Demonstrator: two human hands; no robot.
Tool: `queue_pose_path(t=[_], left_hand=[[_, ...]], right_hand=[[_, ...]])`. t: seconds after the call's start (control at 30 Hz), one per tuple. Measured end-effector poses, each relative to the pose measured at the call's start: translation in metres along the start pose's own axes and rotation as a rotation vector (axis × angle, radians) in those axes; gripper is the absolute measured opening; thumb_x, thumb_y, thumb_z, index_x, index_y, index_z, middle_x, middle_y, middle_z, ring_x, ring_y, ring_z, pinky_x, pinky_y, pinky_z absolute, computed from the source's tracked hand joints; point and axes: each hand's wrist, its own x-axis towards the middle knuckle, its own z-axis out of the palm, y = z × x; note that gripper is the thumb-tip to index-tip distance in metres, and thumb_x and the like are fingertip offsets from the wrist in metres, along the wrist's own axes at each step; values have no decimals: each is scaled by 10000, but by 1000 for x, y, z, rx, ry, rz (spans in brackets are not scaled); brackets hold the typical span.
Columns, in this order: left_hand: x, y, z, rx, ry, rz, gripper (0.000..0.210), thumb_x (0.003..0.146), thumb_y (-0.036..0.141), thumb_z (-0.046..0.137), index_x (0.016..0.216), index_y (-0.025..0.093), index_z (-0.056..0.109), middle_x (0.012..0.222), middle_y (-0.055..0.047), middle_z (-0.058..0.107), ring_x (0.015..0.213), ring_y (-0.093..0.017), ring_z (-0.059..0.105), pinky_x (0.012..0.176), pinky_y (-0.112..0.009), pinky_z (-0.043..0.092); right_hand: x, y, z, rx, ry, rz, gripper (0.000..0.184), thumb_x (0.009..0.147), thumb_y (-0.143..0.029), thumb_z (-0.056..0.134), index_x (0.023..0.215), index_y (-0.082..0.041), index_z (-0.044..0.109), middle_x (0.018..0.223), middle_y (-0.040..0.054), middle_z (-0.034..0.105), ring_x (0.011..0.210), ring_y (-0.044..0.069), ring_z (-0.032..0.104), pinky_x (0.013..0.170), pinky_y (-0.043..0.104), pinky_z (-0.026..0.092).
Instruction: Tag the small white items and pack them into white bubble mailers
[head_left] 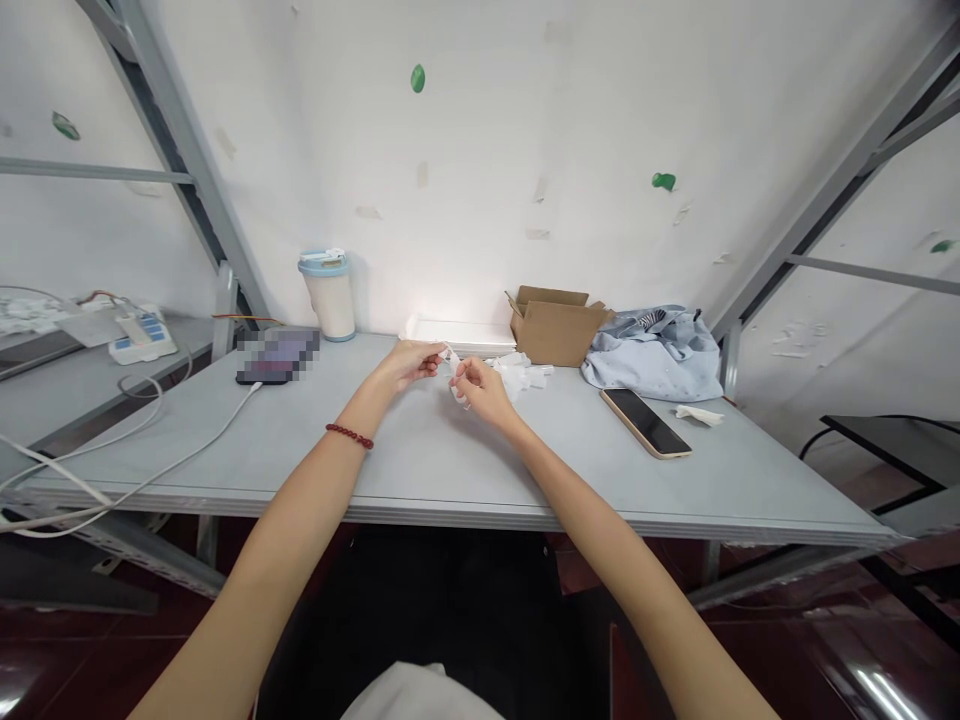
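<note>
My left hand (411, 365) and my right hand (480, 388) meet above the middle of the table. Between their fingertips is a small, thin white piece (450, 357), too small to name. Both hands are closed in a pinch on it; the fingers partly cover it. A bit of white, translucent material also shows under the right fingers. Just behind the right hand lies a small pile of translucent white pieces (523, 373), partly hidden by that hand. A red bead bracelet (349, 436) circles my left wrist.
On the grey table (450, 480) stand a cup with a blue lid (328, 295), white flat stack (465, 334) and open cardboard box (559, 330). Blue cloth (652, 355), a phone (645, 423) and crumpled tissue (698, 414) lie right. A cabled phone (277, 357) lies left.
</note>
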Motion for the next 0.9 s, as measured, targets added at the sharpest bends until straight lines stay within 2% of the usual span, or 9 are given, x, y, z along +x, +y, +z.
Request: queue_pose_path(t=[0.17, 0.37, 0.5, 0.67, 0.9], left_hand=[[-4, 3, 4, 49, -75, -22, 129, 684, 202, 772, 655, 115, 680, 583, -7, 575, 550, -94, 513, 604, -259, 431], [-3, 2, 7, 86, -116, 12, 132, 635, 221, 784, 671, 118, 709, 560, 0, 564, 533, -96, 483, 609, -282, 426], [-3, 0, 9, 122, -112, 17, 169, 594, 249, 802, 662, 122, 714, 551, 5, 553, 541, -103, 477, 616, -295, 428], [-2, -4, 8, 163, -106, 59, 237, 545, 280, 833, 689, 124, 728, 619, -17, 594, 627, -125, 520, 624, -289, 429], [-2, -4, 5, 191, -154, 81, 268, 604, 357, 812, 712, 126, 731, 683, -37, 633, 648, -125, 530, 659, -293, 456]], right_hand=[[1, -2, -1, 187, 4, 80, 136, 663, -303, 491, 767, -228, 447, 662, -42, 601, 522, 97, 469, 471, 210, 363], [4, -3, -4, 281, 9, 112, 153, 606, -276, 465, 717, -242, 365, 516, -88, 457, 447, 87, 343, 418, 205, 316], [4, 0, -4, 264, -1, 113, 167, 632, -261, 471, 734, -249, 339, 504, -95, 383, 468, 96, 331, 421, 198, 287], [3, 1, -3, 234, 10, 130, 187, 662, -260, 509, 736, -247, 338, 517, -98, 375, 481, 88, 325, 434, 188, 278], [5, 0, -4, 315, 22, 175, 259, 686, -319, 560, 772, -258, 323, 500, -114, 403, 429, 81, 312, 400, 188, 275]])
